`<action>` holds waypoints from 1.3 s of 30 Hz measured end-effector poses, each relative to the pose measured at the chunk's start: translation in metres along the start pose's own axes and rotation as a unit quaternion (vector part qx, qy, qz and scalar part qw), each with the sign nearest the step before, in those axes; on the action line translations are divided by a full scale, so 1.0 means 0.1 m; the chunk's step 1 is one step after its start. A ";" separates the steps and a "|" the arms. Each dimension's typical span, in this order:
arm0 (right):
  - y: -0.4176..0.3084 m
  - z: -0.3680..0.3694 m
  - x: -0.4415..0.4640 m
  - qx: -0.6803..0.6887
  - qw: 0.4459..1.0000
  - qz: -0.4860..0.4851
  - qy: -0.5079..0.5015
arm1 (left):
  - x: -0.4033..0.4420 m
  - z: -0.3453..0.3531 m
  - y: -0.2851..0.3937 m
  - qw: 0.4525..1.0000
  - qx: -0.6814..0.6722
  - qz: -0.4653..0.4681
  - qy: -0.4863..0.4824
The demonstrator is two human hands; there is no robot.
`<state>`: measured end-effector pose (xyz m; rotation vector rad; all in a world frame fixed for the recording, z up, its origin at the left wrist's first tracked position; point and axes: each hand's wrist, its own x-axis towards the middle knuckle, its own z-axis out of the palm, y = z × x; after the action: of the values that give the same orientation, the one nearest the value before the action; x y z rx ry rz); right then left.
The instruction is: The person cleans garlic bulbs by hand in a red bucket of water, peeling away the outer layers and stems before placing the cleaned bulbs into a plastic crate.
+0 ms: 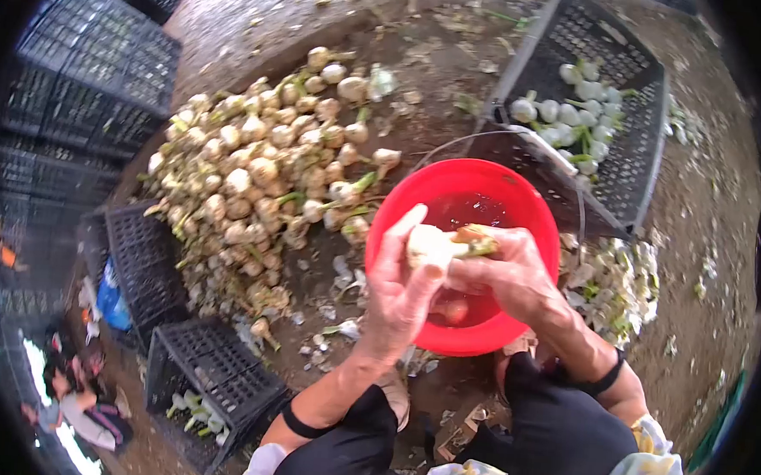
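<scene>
Above a red bucket [513, 326] both hands work on one pale garlic bulb [430, 245] with a greenish-brown stem. My left hand [393, 294] has its thumb and fingers around the round end. At the stem side, my right hand [516, 275] is closed, pinching the stem and outer leaves. Whether a tool is inside its fingers cannot be seen. Reddish-looking water lies in the bucket, and a round bulb [451, 311] shows low inside it, partly behind the hands. The bucket's wire handle has a pale grip [548, 152] and leans toward the crate behind.
A large heap of unpeeled bulbs [263, 171] lies at left. A tilted black crate [634, 70] at upper right holds white bulbs; peelings [628, 281] lie beside the bucket. Another crate [236, 368] and stacked crates [97, 59] stand at left. A person [87, 416] sits at lower left.
</scene>
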<state>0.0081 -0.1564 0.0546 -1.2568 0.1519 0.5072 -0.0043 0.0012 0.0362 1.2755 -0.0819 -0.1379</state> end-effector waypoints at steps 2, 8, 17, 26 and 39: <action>-0.02 0.02 -0.01 -0.034 0.999 0.022 0.001 | -0.02 0.00 0.02 0.996 0.063 -0.033 0.059; -0.12 -0.16 0.07 -0.177 0.973 0.074 -0.127 | 0.14 -0.37 -0.33 0.892 -0.236 -0.384 -0.029; 0.23 -0.12 0.07 -0.266 0.958 -0.089 -0.058 | 0.02 -0.12 -0.46 0.993 -0.020 -0.107 -0.046; 0.25 -0.61 0.11 -0.483 0.840 -0.215 0.125 | 0.11 -0.10 -0.24 0.961 -0.246 -0.126 -0.027; 0.22 -0.21 0.04 -0.148 0.989 -0.010 -0.012 | 0.11 -0.10 -0.32 0.989 -0.062 -0.128 0.040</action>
<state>0.0048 -0.1705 0.0269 -1.5394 0.0430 0.5411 0.0065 -0.0002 0.0021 1.1625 0.1575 -0.3084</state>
